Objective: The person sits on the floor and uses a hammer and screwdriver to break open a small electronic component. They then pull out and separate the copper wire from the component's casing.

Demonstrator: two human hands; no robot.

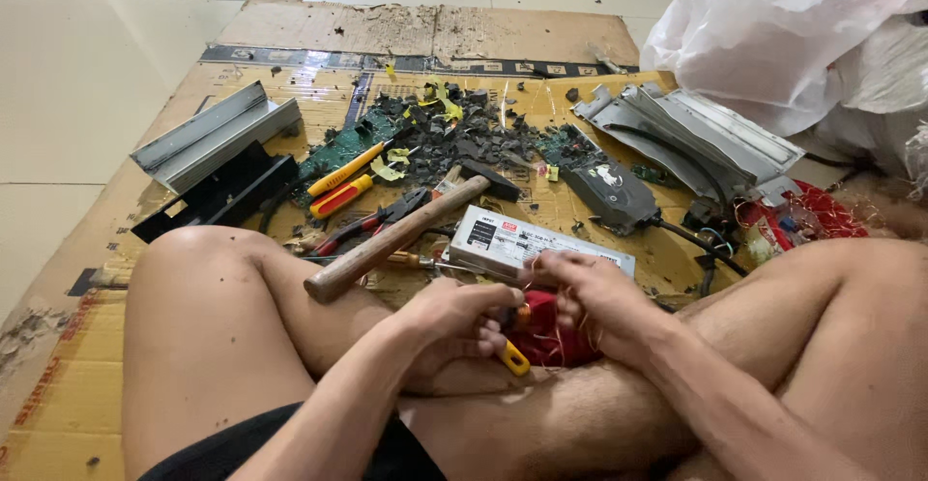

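Currently, a wound coil (553, 338) with red wrapping and thin copper wire is held low between the crossed legs, close to the body. The left hand (454, 324) is closed around a tool with a yellow handle (513, 356), whose tip cannot be made out because the fingers cover it. The right hand (590, 292) is pinched together on strands of the copper wire at the top of the coil. The step in hand is judged to be the stripping of wire from the coil. The next move would call for a firm hold on the coil and a steady pull along the strand, since thin wire is likely to snap or cut into the fingers.

A hammer (401, 234) with a wooden handle lies on the cardboard sheet (570, 212), just ahead of the hands. Beside it are found red-handled pliers (372, 222) and two yellow and red screwdrivers (343, 183). A white power supply box (522, 242) lies closed just beyond the hands; its contents cannot be seen. A pile of dark broken fragments (464, 133) is spread past it, over green circuit boards.

Opened metal casings (696, 133) lie empty on the right, and a grey channel (213, 135) on the left. A white plastic bag (773, 27) stands at the far right; its contents are hidden.
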